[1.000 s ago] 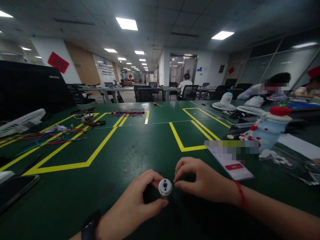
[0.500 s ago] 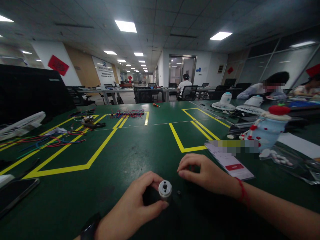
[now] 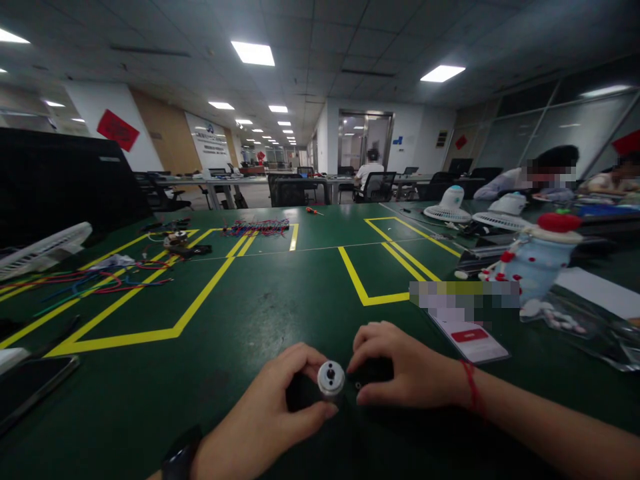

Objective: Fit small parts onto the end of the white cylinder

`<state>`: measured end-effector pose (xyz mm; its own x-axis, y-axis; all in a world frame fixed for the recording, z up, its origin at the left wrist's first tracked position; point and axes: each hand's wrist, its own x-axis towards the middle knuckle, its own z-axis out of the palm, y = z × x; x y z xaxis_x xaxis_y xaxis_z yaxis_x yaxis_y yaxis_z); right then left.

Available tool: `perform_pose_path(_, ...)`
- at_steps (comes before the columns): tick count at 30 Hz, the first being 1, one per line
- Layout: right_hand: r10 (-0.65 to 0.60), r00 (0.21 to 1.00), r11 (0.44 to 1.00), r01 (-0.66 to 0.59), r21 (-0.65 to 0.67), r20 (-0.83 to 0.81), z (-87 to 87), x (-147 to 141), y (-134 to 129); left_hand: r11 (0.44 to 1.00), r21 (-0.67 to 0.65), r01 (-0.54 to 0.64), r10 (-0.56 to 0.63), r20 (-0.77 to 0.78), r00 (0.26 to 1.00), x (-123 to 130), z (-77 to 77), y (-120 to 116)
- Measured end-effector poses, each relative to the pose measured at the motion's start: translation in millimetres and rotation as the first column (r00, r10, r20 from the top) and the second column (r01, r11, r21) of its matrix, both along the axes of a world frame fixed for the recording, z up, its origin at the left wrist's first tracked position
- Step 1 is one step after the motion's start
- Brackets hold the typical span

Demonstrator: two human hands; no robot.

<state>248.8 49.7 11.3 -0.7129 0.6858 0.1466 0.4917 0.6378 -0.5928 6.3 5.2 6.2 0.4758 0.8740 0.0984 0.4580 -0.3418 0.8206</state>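
At the far left stands a dark screen (image 3: 65, 180), with a white fan (image 3: 45, 253) lying in front of it and a dark phone (image 3: 37, 387) at the near left edge. Loose coloured wires (image 3: 105, 283) spread across yellow tape (image 3: 125, 339) on the green table (image 3: 240, 303). Farther right along the far side come a bundle of red and blue wires (image 3: 256, 227) and an orange-handled screwdriver (image 3: 315, 211). At the near middle, the left hand (image 3: 273, 400) grasps a metal cylinder (image 3: 331, 379) between fingers and thumb, its round, holed end facing up. Just right of the cylinder, a small ring-like part (image 3: 358, 386) sits between the curved, parted fingers and thumb of the right hand (image 3: 400, 367); whether the thumb touches it, I cannot tell. Beyond that hand lies a light-screened phone (image 3: 473, 340). Farther right stands a blue cup (image 3: 540, 260) with a red top, beside a clear bag (image 3: 600, 330) and a white sheet (image 3: 600, 290).
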Motion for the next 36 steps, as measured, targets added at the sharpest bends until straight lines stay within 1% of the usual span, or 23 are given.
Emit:
perform_pose_path(1,0.036,0.999,0.999,-0.037,0.039,0.028,1.0,-4,-5,1.000,0.004,-0.001,0.001,0.000,1.000,0,0.0,0)
perform_pose_path(2,0.043,0.999,0.997,-0.045,0.063,0.032,1.5,-7,-8,1.000,0.008,-0.003,0.003,0.000,1.000,0,0.0,0)
perform_pose_path(3,0.023,1.000,0.997,-0.023,0.067,0.005,2.1,-10,-10,1.000,0.009,-0.004,0.004,-0.003,1.000,0,0.0,0)
perform_pose_path(5,-0.054,0.991,0.998,0.059,0.037,-0.126,4.1,-16,-12,1.000,0.012,-0.008,0.008,-0.010,1.000,0,-0.6,1)
perform_pose_path(7,-0.132,0.948,0.990,0.142,0.014,-0.289,7.5,-22,-15,1.000,0.013,-0.011,0.011,-0.021,1.000,0,-1.9,1)
perform_pose_path(8,-0.150,0.924,0.986,0.164,0.012,-0.353,9.1,-26,-16,1.000,0.015,-0.012,0.012,-0.024,1.000,0,-2.6,1)
perform_pose_path(10,-0.126,0.900,0.989,0.149,0.024,-0.417,10.9,-34,-21,1.000,0.019,-0.006,0.006,-0.022,1.000,0,-3.9,1)
perform_pose_path(13,-0.051,0.915,0.997,0.073,0.040,-0.400,9.7,-44,-27,1.000,0.014,0.011,-0.011,-0.006,1.000,0,-4.5,1)
perform_pose_path(15,-0.031,0.927,0.998,0.052,0.046,-0.374,8.5,-47,-29,1.000,0.013,0.016,-0.016,-0.009,1.000,0,-4.2,1)
perform_pose_path(18,-0.062,0.931,0.997,0.073,0.017,-0.359,9.3,-48,-28,1.000,0.021,0.016,-0.016,-0.012,1.000,0,-3.8,1)
perform_pose_path(22,-0.136,0.920,0.991,0.122,-0.060,-0.367,11.7,-47,-26,1.000,0.025,0.014,-0.014,-0.013,1.000,0,-4.1,2)
perform_pose_path(27,-0.078,0.920,0.994,0.043,-0.099,-0.383,11.4,-42,-30,1.000,0.008,0.023,-0.023,0.006,1.000,0,-1.0,2)
perform_pose_path(28,-0.082,0.915,0.994,0.046,-0.100,-0.395,11.5,-39,-30,1.000,0.005,0.021,-0.021,0.007,1.000,0,-0.2,2)
perform_pose_path(29,-0.108,0.906,0.992,0.071,-0.106,-0.409,11.7,-36,-28,1.000,0.004,0.017,-0.017,0.008,1.000,-1,0.5,1)
perform_pose_path(31,-0.226,0.879,0.971,0.171,-0.165,-0.420,11.8,-27,-22,1.000,0.003,0.003,-0.003,0.009,1.000,-1,1.6,0)
perform_pose_path(32,-0.308,0.860,0.947,0.237,-0.216,-0.407,11.3,-21,-17,1.000,0.003,-0.003,0.003,0.012,1.000,-1,2.2,-1)
perform_pose_path(34,-0.453,0.826,0.880,0.354,-0.316,-0.336,8.6,-11,-6,1.000,-0.002,-0.005,0.005,0.014,1.000,-1,3.1,-1)
perform_pose_path(36,-0.527,0.805,0.832,0.422,-0.360,-0.273,3.9,-4,3,1.000,-0.008,-0.001,0.001,0.012,1.000,-1,3.7,-1)
